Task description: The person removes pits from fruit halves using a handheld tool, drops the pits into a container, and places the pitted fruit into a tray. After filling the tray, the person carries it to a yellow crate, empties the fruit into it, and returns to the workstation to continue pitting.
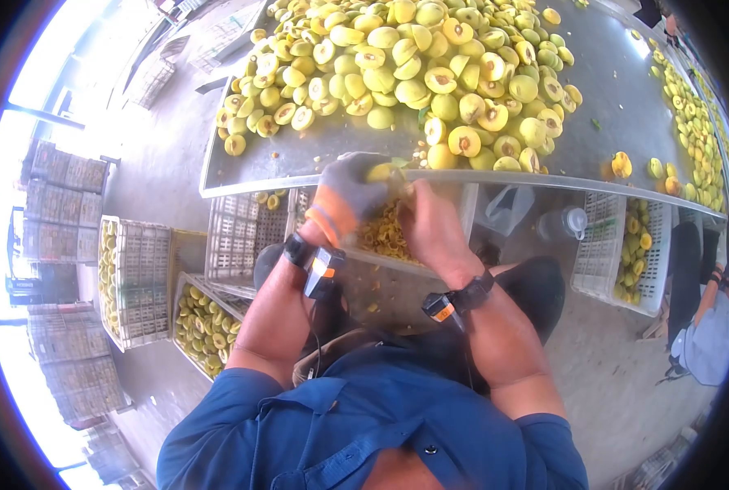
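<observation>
Fruit, yellow-green (381,172), pinched by grey-and-orange-gloved left fingers (358,167), could drop off the grey metal bench (601,122) if slick; bare right fingers (417,202) blur, grip unclear.

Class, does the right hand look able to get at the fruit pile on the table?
Probably yes: the right hand is close to the near side of the fruit pile, with only the table's rim between them. It does seem busy, though, beside the piece of fruit in the gloved left hand.
</observation>
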A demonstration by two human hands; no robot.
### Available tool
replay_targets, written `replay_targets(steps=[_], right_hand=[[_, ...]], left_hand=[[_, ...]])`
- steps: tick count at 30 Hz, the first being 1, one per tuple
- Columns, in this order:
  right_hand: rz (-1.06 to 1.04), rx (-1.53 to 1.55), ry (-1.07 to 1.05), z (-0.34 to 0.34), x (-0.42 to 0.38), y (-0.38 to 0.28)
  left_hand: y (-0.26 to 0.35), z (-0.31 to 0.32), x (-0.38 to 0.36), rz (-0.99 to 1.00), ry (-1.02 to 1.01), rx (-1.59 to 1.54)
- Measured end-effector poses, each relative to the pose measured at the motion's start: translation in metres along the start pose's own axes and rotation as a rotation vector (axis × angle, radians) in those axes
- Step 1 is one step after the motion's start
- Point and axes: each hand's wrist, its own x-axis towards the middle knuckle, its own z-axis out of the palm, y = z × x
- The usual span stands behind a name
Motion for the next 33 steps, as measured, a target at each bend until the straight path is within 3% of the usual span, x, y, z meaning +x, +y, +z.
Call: replay_targets(steps=[3, 6, 9, 12, 14, 17, 19, 22, 25, 29, 33], right_hand=[[-0.032, 0.135, 0.126, -0.008, 0.003, -0.014], [-0.075, 0.162, 0.121, -0.012, 0.011, -0.01], [-0.021, 0.173, 0.073, -0.009, 0.014, -0.005], [0.02, 0.185, 0.106, -0.003, 0.015, 0.005], [0.08, 0.272, 0.142, 0.002, 0.015, 0.008], [0.139, 0.314, 0.03, -0.004, 0.011, 0.001], [0.095, 0.194, -0.026, -0.005, 0.004, 0.002], [0.034, 0.119, -0.097, -0.007, -0.004, 0.001], [0.043, 0.061, -0.128, -0.002, -0.004, 0.006], [0.183, -0.043, -0.255, 0.006, -0.007, 0.004], [0.152, 0.075, -0.246, 0.015, -0.012, 0.008]], left_hand=[[0.007, -0.006, 0.001, 0.088, -0.071, 0.131], [0.009, 0.0, 0.0, 0.028, -0.094, 0.205], [0.013, 0.005, 0.001, -0.08, -0.087, 0.076], [-0.018, 0.025, -0.01, -0.102, -0.014, -0.378], [-0.003, 0.032, -0.025, -0.128, 0.026, -0.501], [-0.009, 0.033, -0.033, -0.26, 0.112, -0.563], [-0.015, 0.03, -0.03, -0.261, 0.173, -0.617], [-0.028, 0.026, -0.025, -0.043, 0.164, -0.493], [-0.019, 0.026, -0.026, -0.142, 0.163, -0.556], [-0.033, 0.028, -0.025, -0.081, 0.153, -0.314], [-0.025, 0.024, -0.025, -0.044, 0.134, -0.059]])
